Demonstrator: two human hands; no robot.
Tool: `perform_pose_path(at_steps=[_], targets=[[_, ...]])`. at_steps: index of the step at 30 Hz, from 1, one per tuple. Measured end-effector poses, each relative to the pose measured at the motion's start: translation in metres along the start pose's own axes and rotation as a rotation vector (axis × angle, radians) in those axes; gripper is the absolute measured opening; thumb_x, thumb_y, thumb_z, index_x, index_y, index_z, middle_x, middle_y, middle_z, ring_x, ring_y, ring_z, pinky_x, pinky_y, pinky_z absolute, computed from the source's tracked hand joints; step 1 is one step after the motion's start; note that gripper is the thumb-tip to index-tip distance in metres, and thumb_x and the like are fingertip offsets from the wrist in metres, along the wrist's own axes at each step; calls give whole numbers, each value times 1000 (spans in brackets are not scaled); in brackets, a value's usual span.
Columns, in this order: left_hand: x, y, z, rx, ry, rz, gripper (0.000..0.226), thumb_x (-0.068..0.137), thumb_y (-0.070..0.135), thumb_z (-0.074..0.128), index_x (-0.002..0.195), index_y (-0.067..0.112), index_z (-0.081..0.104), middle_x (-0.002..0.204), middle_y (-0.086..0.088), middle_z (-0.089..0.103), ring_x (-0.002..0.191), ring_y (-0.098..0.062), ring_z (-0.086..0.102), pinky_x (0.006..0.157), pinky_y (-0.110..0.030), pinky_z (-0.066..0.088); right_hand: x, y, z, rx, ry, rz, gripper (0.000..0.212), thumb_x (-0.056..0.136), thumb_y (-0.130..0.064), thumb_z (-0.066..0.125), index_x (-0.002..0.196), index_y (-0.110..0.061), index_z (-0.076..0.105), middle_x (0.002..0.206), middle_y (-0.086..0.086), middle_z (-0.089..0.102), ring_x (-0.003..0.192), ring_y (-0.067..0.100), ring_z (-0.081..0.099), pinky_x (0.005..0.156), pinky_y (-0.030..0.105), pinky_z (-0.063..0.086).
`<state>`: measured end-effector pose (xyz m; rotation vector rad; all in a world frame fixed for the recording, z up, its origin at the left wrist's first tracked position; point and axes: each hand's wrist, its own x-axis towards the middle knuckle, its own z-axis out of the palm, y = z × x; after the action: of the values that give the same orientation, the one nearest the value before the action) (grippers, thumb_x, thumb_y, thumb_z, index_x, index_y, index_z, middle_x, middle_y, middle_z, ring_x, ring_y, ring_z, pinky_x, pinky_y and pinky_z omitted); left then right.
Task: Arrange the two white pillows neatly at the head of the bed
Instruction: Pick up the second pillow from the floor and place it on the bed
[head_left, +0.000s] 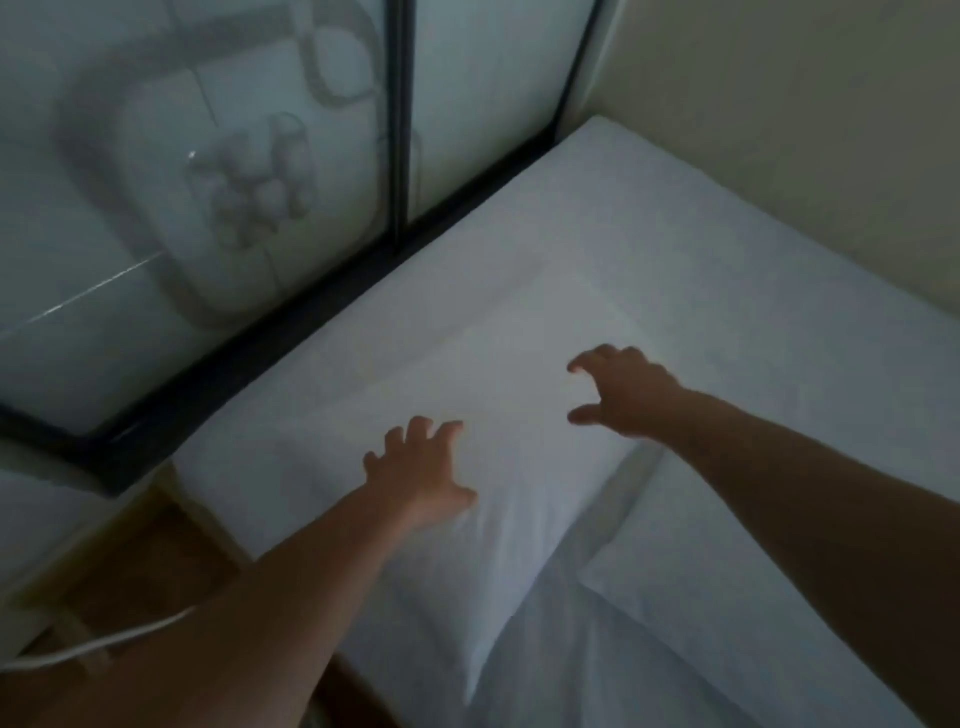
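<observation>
Where the white-sheeted bed (701, 270) meets a black-framed frosted glass partition (208, 156) and a cream wall (805, 130), one white pillow (467, 364) lies flat along the partition side and a second pillow (691, 561) lies just beside it, partly under the right forearm. The left hand (421, 467) rests spread on the first pillow, grasping nothing; the right hand (623, 389) is above it, fingers curled and loose.

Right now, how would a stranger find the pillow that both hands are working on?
Start at the black-framed glass partition beside the bed. The pillow lies along it, under the left hand and right hand. The second pillow lies nearer the camera, away from the glass.
</observation>
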<state>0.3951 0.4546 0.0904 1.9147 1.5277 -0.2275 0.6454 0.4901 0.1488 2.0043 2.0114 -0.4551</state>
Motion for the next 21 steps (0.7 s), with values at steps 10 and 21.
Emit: perform_pose_path(at_steps=[10,21], targets=[[115,-41,-1,153,16,67,106,68,67,65,145,42,-4,160,-5,-4,144,-38,-4,112,-63,10,88,1,52,533,36,479,89,82,-54,66,149,-12,25,147,18,37,133,35,39,107,41,32],[210,-21,64,39,13,9,151,21,100,43,140,38,-28,159,-14,-4,144,-39,-2,108,-65,6,176,27,123,839,96,802,134,57,-89,55,147,2,17,152,22,28,137,39,31,112,47,29]])
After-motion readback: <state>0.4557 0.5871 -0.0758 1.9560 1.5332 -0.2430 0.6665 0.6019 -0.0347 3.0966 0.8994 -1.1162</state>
